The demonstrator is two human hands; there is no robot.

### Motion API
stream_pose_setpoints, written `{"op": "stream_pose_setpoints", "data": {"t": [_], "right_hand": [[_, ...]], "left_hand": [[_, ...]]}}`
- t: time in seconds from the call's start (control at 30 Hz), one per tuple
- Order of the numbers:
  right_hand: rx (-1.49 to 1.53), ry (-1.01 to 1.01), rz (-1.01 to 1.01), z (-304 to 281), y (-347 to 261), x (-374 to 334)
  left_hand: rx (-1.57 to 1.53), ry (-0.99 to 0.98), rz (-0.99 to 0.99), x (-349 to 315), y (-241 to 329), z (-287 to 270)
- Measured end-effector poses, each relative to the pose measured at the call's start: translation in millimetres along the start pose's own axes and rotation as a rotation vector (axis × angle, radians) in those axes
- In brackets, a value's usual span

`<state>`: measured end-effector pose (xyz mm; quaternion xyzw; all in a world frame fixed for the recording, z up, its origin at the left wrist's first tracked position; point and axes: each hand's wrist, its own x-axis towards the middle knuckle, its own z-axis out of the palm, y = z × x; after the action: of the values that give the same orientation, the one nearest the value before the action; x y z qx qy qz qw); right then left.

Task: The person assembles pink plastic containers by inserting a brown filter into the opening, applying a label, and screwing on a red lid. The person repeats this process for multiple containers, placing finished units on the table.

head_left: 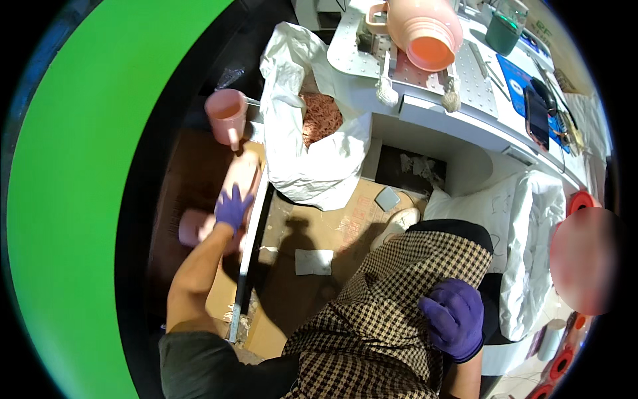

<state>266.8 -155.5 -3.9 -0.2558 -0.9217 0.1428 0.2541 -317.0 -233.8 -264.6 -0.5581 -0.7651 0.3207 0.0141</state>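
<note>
My left hand [232, 207], in a purple glove, reaches forward and grips the near end of a pale pink elongated piece [242, 171]. Just beyond its far end stands a pink cup [226, 114]. Another pink rounded object [191, 228] lies beside my left wrist on the dark brown surface [189, 169]. My right hand [455, 319], also gloved in purple, rests curled and holding nothing on my checkered trouser leg [385, 299].
An open white bag [312, 166] of pinkish-brown granules stands ahead. Behind it, a white perforated table [425, 83] carries a large pink jug [425, 30] and a green beaker [504, 30]. Cardboard [319, 226] covers the floor, with a metal rail [247, 256]. White sacks [531, 233] sit right.
</note>
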Motion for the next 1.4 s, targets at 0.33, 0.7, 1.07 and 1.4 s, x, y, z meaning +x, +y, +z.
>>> {"op": "stream_pose_setpoints", "data": {"t": [0.33, 0.7, 1.07, 1.4], "right_hand": [[0.145, 0.000, -0.086, 28, 7, -11], [0.008, 0.024, 0.119, -12, -3, -53], [0.090, 0.046, 0.031, -4, -7, -75], [0.647, 0.154, 0.093, 18, -47, -43]], "left_hand": [[-0.637, 0.494, 0.079, -48, -27, -113], [-0.001, -0.474, -0.065, 93, -5, -68], [-2.393, 0.618, -0.596, -135, 15, -80], [-2.782, 0.066, 0.133, -235, 115, -159]]}}
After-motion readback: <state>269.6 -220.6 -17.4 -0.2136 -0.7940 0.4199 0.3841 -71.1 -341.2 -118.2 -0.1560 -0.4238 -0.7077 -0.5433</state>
